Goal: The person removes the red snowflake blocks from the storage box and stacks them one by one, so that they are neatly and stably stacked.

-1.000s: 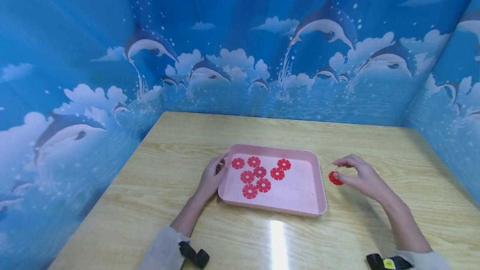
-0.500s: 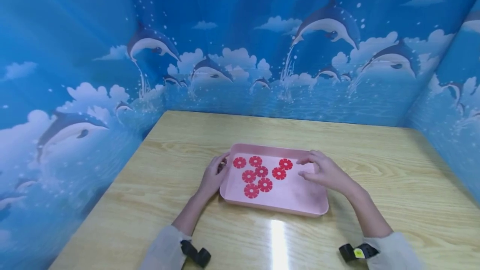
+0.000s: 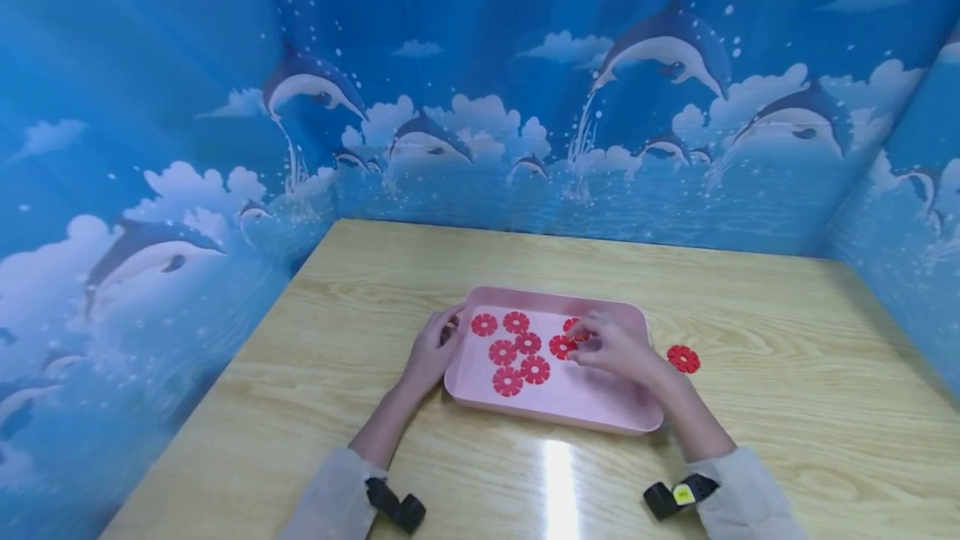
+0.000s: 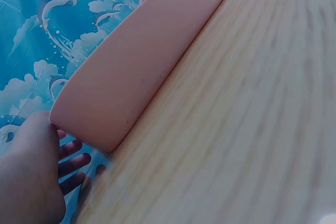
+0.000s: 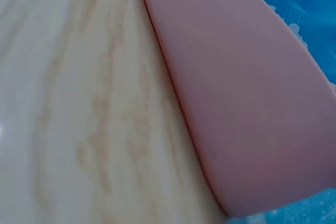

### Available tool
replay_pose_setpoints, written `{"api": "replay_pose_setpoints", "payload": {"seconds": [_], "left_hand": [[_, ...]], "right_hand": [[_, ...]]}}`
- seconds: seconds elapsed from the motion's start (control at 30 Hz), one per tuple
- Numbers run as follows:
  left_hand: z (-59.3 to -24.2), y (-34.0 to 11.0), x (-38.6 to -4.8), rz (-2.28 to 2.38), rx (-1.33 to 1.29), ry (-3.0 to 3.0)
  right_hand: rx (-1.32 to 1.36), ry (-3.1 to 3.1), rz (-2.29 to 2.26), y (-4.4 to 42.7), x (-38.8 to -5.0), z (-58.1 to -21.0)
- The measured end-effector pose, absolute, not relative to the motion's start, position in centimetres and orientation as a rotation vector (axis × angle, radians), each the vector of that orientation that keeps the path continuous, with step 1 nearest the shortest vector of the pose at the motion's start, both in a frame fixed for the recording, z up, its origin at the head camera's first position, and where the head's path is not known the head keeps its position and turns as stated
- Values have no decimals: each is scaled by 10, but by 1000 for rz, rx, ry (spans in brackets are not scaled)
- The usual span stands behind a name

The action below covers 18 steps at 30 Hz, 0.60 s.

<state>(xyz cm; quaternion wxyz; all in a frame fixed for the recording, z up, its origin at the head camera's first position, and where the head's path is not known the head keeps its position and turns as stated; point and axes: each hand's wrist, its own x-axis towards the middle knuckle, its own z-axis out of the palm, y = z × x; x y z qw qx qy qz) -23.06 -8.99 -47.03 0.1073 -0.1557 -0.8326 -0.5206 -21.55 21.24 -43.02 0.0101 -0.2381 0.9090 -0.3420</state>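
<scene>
The right hand reaches down into a shallow pink tray, its thumb and fingertips drawn near each other over two red notched discs toward the tray's right half; whether they pinch one or only touch cannot be told. The left hand rests against the tray's left end, thumb at a corner and fingers loosely spread, not clamped. Six more red discs lie flat in the tray's left half, some touching. One more red piece sits on the wooden table, just beyond the tray's right side; it looks thicker, perhaps several stacked. The work seems partway along: eight discs appear loose and separate in the tray, while only that outside piece lies apart from them. Black devices are strapped at both wrists over pale sleeves; the right one has a yellow label too small to read, and no brand is legible. Behind hangs a blue dolphin backdrop.
</scene>
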Motion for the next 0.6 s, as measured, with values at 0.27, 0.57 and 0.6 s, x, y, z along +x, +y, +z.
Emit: {"api": "replay_pose_setpoints", "payload": {"seconds": [0.27,0.57,0.6], "left_hand": [[-470,-90,-231,-1531,-459,-2449],[-468,-89,-229,-1551,-440,-2456],[-468,-89,-229,-1553,-443,-2454]], "right_hand": [[-628,2933,-961,210,-215,-439],[-578,2958,-903,207,-215,-439],[-577,2962,-896,207,-215,-439]]}}
